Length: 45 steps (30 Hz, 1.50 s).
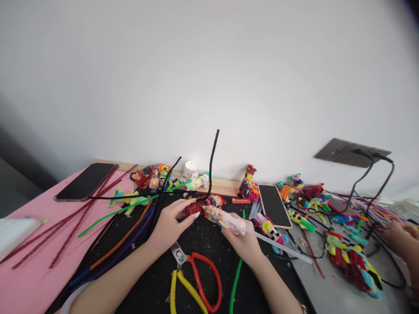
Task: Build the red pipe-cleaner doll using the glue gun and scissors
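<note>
Mind the Tip

The left hand (172,224) curls in, pinching the red toy (190,209) over the black mat (157,290). The right hand (242,244) wraps around the glue gun (227,220), its tip right by the red toy. If the glue gun slips, that tip, likely hot, could burn the left hand.

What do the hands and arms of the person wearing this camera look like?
The ungloved left hand has a long, tapered thumbnail; its forearm is bare, with a whitish edge, possibly a sleeve, farther up. The right hand is ungloved too, its forearm bare except a small light band, too cut off to identify.
</note>
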Tool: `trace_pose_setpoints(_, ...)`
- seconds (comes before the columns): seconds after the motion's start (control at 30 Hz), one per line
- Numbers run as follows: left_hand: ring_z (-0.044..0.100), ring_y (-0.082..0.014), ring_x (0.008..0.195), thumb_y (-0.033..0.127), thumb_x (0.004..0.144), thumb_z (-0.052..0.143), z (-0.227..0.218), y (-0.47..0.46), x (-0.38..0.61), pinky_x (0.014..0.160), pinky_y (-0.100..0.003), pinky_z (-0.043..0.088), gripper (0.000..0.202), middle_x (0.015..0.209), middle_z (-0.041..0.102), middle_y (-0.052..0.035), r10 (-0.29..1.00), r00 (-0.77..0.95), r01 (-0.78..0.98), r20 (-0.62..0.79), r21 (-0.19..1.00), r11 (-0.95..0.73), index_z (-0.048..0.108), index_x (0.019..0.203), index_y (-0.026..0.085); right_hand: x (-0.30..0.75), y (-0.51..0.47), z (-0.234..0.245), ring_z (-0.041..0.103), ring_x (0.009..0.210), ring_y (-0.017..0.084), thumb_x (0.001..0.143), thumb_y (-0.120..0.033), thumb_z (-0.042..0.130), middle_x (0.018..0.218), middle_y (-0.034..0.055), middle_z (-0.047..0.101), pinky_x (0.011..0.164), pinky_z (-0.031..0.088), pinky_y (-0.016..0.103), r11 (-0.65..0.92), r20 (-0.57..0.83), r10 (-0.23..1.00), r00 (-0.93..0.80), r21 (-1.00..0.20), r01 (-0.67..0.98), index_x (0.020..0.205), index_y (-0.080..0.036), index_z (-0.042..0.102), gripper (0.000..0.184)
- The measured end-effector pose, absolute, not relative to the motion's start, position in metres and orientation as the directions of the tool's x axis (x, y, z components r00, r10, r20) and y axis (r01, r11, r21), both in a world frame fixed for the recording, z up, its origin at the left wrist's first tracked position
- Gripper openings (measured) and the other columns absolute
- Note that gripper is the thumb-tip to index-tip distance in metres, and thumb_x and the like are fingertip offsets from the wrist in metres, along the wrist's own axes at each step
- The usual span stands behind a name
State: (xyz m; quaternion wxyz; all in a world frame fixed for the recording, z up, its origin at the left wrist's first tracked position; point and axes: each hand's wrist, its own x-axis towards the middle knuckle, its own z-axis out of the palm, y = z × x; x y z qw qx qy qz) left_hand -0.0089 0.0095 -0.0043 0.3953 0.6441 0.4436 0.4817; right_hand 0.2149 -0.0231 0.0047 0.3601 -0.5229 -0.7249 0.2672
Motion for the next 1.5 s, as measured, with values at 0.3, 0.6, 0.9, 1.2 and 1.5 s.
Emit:
trace_pose_setpoints(0.3,0.066,-0.0209,0.093,0.029,0.079,0.063,-0.001,0.008,-0.009,0.081,-0.033,0.058,0.033,0.105,0.067,-0.0079,0.951,0.154,0.215,0.268,0.93,-0.297,0.068,0.11,0.019,0.215,-0.023,0.001,0.052,0.052,0.016,0.077,-0.028,0.056,0.058,-0.0012,0.055,0.05,0.044,0.026,0.343,0.319,0.934,-0.16,-0.676,0.652,0.068,-0.023,0.055,0.011)
trace_pose_setpoints(0.6,0.066,-0.0217,0.096,0.028,0.079,0.063,-0.001,0.008,-0.009,0.083,-0.034,0.057,0.034,0.107,0.067,-0.0085,0.955,0.14,0.22,0.263,0.932,-0.289,0.067,0.111,0.018,0.216,-0.023,0.004,0.053,0.052,0.016,0.078,-0.03,0.056,0.059,-0.0006,0.058,0.05,0.044,0.026,0.351,0.338,0.928,-0.157,-0.654,0.67,0.068,-0.024,0.055,0.012)
trace_pose_setpoints(0.9,0.065,-0.0237,0.103,0.029,0.078,0.063,-0.003,0.012,-0.009,0.089,-0.037,0.055,0.035,0.112,0.068,-0.0094,0.966,0.109,0.167,0.236,0.953,-0.252,0.067,0.111,0.018,0.214,-0.023,0.007,0.045,0.05,0.012,0.079,-0.027,0.055,0.057,-0.0048,0.046,0.048,0.035,0.023,0.331,0.266,0.943,-0.201,-0.671,0.664,0.065,-0.022,0.043,0.019)
trace_pose_setpoints(1.2,0.064,-0.0261,0.109,0.039,0.076,0.066,-0.005,0.015,-0.009,0.096,-0.04,0.051,0.04,0.118,0.068,-0.0101,0.986,0.053,0.092,0.155,0.983,-0.159,0.066,0.109,0.016,0.211,-0.025,0.008,0.047,0.051,0.012,0.082,-0.03,0.055,0.058,-0.0039,0.05,0.048,0.034,0.023,0.309,0.19,0.949,-0.251,-0.712,0.631,0.068,-0.021,0.046,0.019)
trace_pose_setpoints(1.5,0.063,-0.027,0.109,0.042,0.077,0.066,-0.001,0.015,-0.013,0.098,-0.042,0.049,0.048,0.119,0.067,-0.0112,0.989,-0.108,0.028,0.098,0.995,-0.095,0.062,0.116,0.014,0.225,-0.019,0.012,0.064,0.078,0.021,0.082,-0.028,0.052,0.09,0.0051,0.068,0.067,0.048,0.029,0.156,0.291,0.955,0.063,-0.669,0.726,0.102,-0.02,0.057,0.022)
